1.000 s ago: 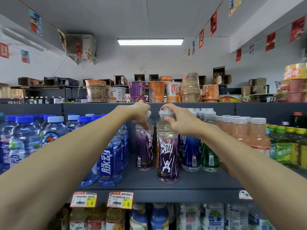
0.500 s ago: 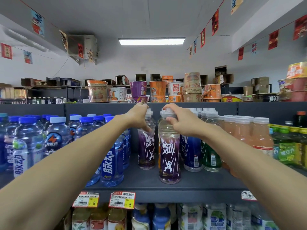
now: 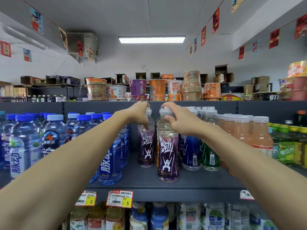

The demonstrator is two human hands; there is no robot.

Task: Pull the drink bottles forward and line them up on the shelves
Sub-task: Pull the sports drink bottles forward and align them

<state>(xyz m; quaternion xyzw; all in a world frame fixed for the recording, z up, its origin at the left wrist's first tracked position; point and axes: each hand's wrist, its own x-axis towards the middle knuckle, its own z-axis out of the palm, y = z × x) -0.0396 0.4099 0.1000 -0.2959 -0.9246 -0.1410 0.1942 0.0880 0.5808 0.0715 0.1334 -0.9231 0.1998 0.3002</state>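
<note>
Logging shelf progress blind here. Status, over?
Left hand grips rear purple bottle at the neck. Right hand grips front purple bottle by its cap, near shelf edge. No bottle ahead of the rear one.

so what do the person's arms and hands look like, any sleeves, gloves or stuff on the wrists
Both arms are bare as far as the frame shows. No sleeve covers the left forearm or the right forearm. The left hand and right hand are ungloved, with no watch, bracelet or ring visible.
</note>
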